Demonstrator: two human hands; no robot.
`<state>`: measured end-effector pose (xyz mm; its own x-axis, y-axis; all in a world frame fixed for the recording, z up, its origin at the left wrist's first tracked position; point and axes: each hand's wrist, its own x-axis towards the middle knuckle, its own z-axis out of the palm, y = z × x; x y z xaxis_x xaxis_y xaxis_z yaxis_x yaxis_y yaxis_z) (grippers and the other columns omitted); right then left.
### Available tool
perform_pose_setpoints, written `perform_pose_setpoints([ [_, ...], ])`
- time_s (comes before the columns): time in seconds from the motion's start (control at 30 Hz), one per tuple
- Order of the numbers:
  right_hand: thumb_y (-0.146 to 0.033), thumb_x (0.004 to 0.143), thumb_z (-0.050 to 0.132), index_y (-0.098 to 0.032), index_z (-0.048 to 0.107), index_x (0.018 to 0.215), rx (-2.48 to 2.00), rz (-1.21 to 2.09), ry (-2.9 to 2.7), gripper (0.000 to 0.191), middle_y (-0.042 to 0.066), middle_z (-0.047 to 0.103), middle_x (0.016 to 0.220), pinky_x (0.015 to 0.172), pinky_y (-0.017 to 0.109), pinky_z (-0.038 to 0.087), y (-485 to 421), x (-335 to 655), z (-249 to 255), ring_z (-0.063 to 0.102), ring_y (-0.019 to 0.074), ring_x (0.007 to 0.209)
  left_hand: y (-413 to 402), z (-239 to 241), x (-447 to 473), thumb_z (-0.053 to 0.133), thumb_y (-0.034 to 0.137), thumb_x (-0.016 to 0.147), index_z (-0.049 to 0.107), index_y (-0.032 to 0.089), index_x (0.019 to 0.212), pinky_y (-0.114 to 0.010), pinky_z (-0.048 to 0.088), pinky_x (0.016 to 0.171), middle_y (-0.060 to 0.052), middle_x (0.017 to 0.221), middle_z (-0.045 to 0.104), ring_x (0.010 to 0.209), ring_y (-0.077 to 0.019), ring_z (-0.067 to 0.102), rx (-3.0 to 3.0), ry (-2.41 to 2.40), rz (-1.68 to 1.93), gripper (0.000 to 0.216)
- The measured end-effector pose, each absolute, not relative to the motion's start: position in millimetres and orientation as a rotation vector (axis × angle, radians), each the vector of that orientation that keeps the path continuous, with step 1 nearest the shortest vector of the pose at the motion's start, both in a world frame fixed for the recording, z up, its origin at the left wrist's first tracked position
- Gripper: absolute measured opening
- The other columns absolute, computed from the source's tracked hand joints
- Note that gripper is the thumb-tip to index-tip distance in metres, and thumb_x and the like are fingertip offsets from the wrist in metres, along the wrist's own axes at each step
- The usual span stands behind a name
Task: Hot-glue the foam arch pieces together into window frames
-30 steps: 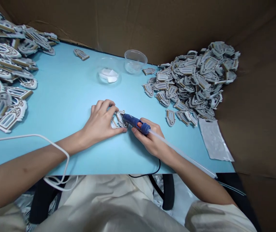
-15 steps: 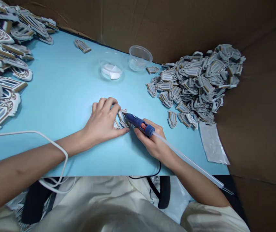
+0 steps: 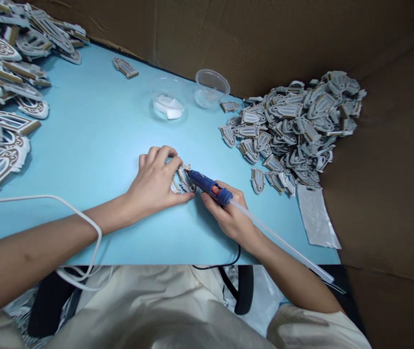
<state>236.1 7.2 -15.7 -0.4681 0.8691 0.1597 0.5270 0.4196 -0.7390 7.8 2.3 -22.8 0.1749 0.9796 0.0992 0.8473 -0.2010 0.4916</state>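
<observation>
In the head view my right hand [image 3: 234, 213] is wrapped round a blue hot glue gun [image 3: 207, 185], with a long translucent glue stick [image 3: 275, 235] running out of its back. The gun's nozzle is at the face of a small grey-white arched window piece [image 3: 185, 178] on the table. My left hand [image 3: 156, 177] steadies this piece, fingers curled beyond it and thumb along its near end. Beside it, partly hidden under the left hand, a second small piece [image 3: 174, 186] shows. Whether glue is coming out is too small to see.
Small arched pieces [image 3: 286, 121] are heaped at the back right, larger ones [image 3: 7, 92] at the left. Two clear plastic cups [image 3: 211, 87] stand at the back, one holding something white. A white cable [image 3: 83, 215] crosses my left forearm. A plastic bag [image 3: 317, 218] lies at the right.
The view has shifted very slightly. Both hands, the glue gun and the small pieces keep practically the same places.
</observation>
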Motion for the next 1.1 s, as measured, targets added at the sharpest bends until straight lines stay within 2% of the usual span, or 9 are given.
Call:
perform_pose_setpoints([
  [0.37,-0.038,0.103,0.062,-0.022,0.045,0.075,-1.209,0.849,-2.127,0.037,-0.003,0.049,0.068,0.062,0.030,0.031,6,237,-16,0.043,0.0127,0.061,2,-24,8,0.089,0.055,0.080,0.071,0.018,0.123,-0.057,0.043,0.107,-0.018,0.143,0.063,0.134,-0.0432,0.052,2.141,1.730,0.593,0.059],
  [0.53,-0.039,0.102,0.066,-0.022,0.046,0.073,-1.206,0.881,-2.084,0.039,-0.003,0.047,0.067,0.061,0.030,0.030,6,235,-22,0.041,0.0117,0.061,2,-25,8,0.089,0.055,0.081,0.071,0.018,0.123,-0.057,0.043,0.107,-0.018,0.143,0.063,0.134,-0.0430,0.052,2.139,1.735,0.602,0.059],
  [0.63,-0.048,0.102,0.067,-0.022,0.053,0.076,-1.240,0.918,-1.812,0.040,-0.003,0.047,0.067,0.059,0.030,0.033,15,226,-31,0.042,0.0123,0.061,2,-25,10,0.091,0.057,0.078,0.071,0.018,0.123,-0.058,0.044,0.108,-0.018,0.145,0.063,0.136,-0.0441,0.052,2.154,1.729,0.591,0.062],
  [0.7,-0.057,0.102,0.065,-0.021,0.060,0.082,-1.184,0.889,-1.558,0.042,-0.001,0.054,0.071,0.059,0.030,0.040,22,220,-33,0.046,0.0133,0.061,1,-26,11,0.093,0.058,0.076,0.072,0.018,0.123,-0.058,0.044,0.108,-0.018,0.146,0.062,0.138,-0.0451,0.050,2.153,1.730,0.582,0.064],
  [0.83,-0.066,0.102,0.066,-0.022,0.066,0.087,-0.958,0.981,-1.379,0.046,0.004,0.071,0.087,0.075,0.035,0.058,21,219,-29,0.067,0.0185,0.074,2,-23,6,0.097,0.064,0.069,0.070,0.020,0.127,-0.058,0.044,0.112,-0.018,0.148,0.060,0.141,-0.0465,0.048,2.129,1.706,0.537,0.078],
  [0.97,-0.072,0.100,0.067,-0.022,0.070,0.092,-0.908,1.401,-1.581,0.051,0.007,0.079,0.092,0.091,0.044,0.064,3,230,-29,0.077,0.0262,0.090,0,-15,-10,0.102,0.068,0.052,0.064,0.016,0.137,-0.060,0.048,0.109,-0.021,0.142,0.058,0.132,-0.0485,0.052,2.142,1.790,0.402,0.106],
  [1.03,-0.073,0.102,0.065,-0.022,0.073,0.096,-0.965,1.449,-1.670,0.052,0.009,0.081,0.103,0.098,0.046,0.062,1,233,-32,0.078,0.0288,0.102,-2,-11,-16,0.102,0.066,0.052,0.065,0.016,0.131,-0.059,0.049,0.105,-0.021,0.135,0.059,0.127,-0.0484,0.054,2.129,1.881,0.319,0.100],
  [1.1,-0.073,0.103,0.064,-0.022,0.074,0.100,-1.034,1.339,-1.688,0.052,0.010,0.081,0.113,0.105,0.046,0.058,6,234,-35,0.076,0.0294,0.110,-3,-9,-18,0.100,0.064,0.058,0.067,0.019,0.123,-0.057,0.049,0.102,-0.019,0.129,0.060,0.123,-0.0469,0.055,2.112,1.917,0.284,0.086],
])
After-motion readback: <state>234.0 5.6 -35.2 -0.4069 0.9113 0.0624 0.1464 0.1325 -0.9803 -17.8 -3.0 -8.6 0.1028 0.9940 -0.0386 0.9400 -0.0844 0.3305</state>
